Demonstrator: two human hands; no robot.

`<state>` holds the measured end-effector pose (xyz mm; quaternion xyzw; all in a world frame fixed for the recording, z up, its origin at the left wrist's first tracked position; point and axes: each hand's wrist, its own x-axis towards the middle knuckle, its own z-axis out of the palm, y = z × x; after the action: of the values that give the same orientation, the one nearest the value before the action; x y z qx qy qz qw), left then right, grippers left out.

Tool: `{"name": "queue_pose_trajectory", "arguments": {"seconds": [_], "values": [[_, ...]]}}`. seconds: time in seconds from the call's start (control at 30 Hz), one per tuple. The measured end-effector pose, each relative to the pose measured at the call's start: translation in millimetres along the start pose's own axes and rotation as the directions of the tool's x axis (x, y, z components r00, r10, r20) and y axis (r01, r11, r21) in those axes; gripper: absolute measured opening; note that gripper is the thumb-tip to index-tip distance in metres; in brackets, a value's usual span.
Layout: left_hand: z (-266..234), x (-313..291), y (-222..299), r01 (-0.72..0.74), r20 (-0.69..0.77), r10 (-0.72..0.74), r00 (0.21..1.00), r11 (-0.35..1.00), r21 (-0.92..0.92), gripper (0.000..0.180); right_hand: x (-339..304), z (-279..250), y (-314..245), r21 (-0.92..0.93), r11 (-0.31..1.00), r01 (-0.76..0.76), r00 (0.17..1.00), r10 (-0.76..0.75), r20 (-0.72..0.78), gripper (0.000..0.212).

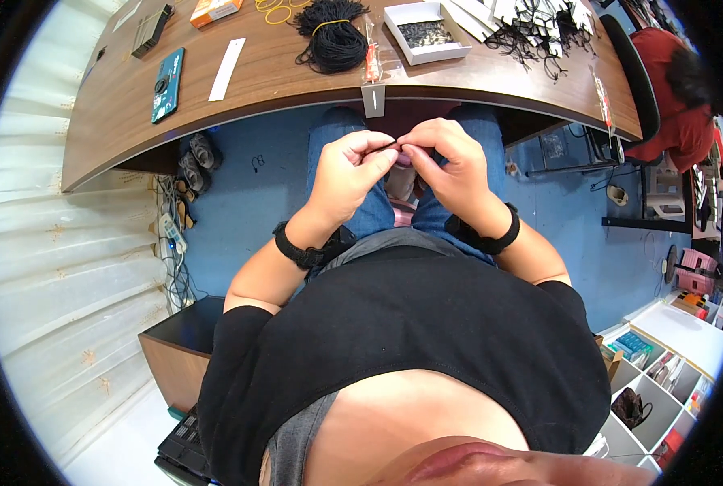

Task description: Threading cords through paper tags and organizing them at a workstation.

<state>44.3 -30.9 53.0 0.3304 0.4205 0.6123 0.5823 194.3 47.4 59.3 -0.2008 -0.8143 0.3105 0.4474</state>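
Observation:
Over my lap, just off the table's front edge, my two hands meet at their fingertips. My left hand [350,168] pinches a thin black cord [387,147] between thumb and fingers. Thumb and index finger of my right hand [452,164] are closed at the cord's other end; the fingers hide the exact spot. A bundle of black cord [331,39] bound with a yellow band lies on the table ahead. Right of it, a white box [441,54] holds many small dark pieces. Short black cord loops [539,36] are heaped farther right.
The brown table [284,89] also carries a teal box [168,85], a white strip [227,70], an orange box [215,10] and yellow rings [275,11]. A person in red [661,89] sits at the right. Cables [177,259] and shoes lie on the floor at left.

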Motion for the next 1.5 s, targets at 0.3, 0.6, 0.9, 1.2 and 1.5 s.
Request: {"name": "queue_pose_trajectory", "arguments": {"seconds": [0.3,0.6,0.9,1.2,1.5], "values": [[-10,1,-5,-0.207,0.052,0.209,0.976,0.846,0.491,0.01,7,-5,1,-0.178,0.978,0.108,0.99,-0.089,0.113,0.009],[3,3,1,-0.369,0.164,0.476,0.864,0.378,0.849,0.012,9,0,2,-0.231,0.967,0.109,0.979,-0.064,0.191,0.012],[-6,4,0,-0.524,0.373,0.545,0.751,0.148,0.839,0.013,13,-15,19,0.209,0.814,-0.542,0.749,0.355,0.559,0.011],[-11,-3,2,-0.485,0.212,0.47,0.857,0.598,0.638,0.009,4,-5,21,0.457,0.007,-0.889,0.423,0.394,0.816,0.019],[-9,-1,-8,-0.2,0.041,0.196,0.98,0.961,0.193,0.009,-12,10,20,0.629,0.207,-0.749,0.634,0.496,0.593,0.021]]}}
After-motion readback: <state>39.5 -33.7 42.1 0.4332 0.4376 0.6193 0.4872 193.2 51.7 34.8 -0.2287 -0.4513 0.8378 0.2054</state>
